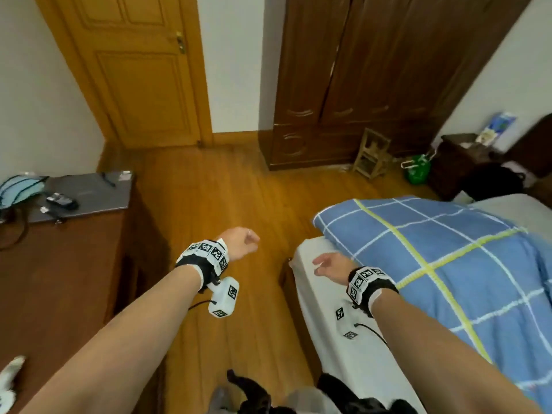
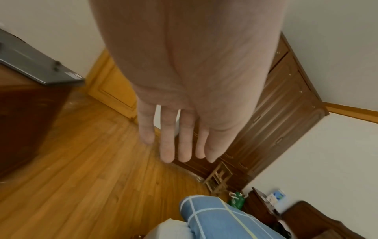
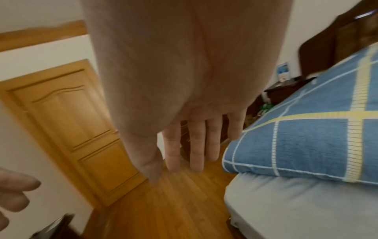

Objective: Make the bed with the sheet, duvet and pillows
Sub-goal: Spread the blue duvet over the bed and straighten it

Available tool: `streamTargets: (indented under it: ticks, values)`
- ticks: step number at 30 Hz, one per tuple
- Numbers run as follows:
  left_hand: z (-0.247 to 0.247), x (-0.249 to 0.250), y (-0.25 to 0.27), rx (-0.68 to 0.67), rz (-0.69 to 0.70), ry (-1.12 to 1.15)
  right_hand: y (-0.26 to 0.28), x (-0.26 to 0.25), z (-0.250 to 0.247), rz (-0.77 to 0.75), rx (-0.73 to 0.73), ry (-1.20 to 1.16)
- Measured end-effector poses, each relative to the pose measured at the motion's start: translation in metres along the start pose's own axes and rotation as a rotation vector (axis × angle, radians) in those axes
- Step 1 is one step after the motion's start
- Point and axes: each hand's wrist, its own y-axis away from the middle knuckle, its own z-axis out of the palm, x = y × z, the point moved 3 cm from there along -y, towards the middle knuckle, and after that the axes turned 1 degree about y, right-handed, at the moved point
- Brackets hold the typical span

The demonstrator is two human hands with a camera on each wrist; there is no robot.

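Observation:
A blue duvet (image 1: 433,258) with white and yellow check lines lies folded on the bed at the right; its rounded corner (image 3: 286,145) overhangs the white sheet (image 1: 343,354). The sheet covers the mattress down to the near corner (image 3: 286,210). My right hand (image 1: 324,267) hovers above that corner of the sheet, its fingers (image 3: 196,153) straight, holding nothing. Over the wooden floor to the left of the bed is my left hand (image 1: 239,242), empty, with its fingers (image 2: 167,145) hanging straight. No pillow is in view.
A dark wooden dresser (image 1: 59,264) with a grey laptop (image 1: 86,195) stands on the left. Ahead are a closed door (image 1: 134,70), a dark wardrobe (image 1: 373,70), a small wooden stool (image 1: 372,155), a green bag (image 1: 418,170) and a nightstand (image 1: 460,156). Open floor (image 1: 224,189) lies between.

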Motion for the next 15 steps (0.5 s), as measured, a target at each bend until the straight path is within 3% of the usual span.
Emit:
streamTargets:
  ticks: [6, 10, 15]
  values:
    - [-0.071, 0.010, -0.163, -0.043, 0.176, 0.103, -0.114, 0.014, -0.061, 0.234, 0.048, -0.038]
    - [-0.114, -0.005, -0.281, -0.074, 0.197, 0.069, -0.246, 0.001, -0.095, 0.223, 0.032, -0.063]
    - [-0.195, -0.022, -0.423, -0.164, 0.118, -0.027, -0.412, -0.042, -0.163, 0.177, -0.050, -0.200]
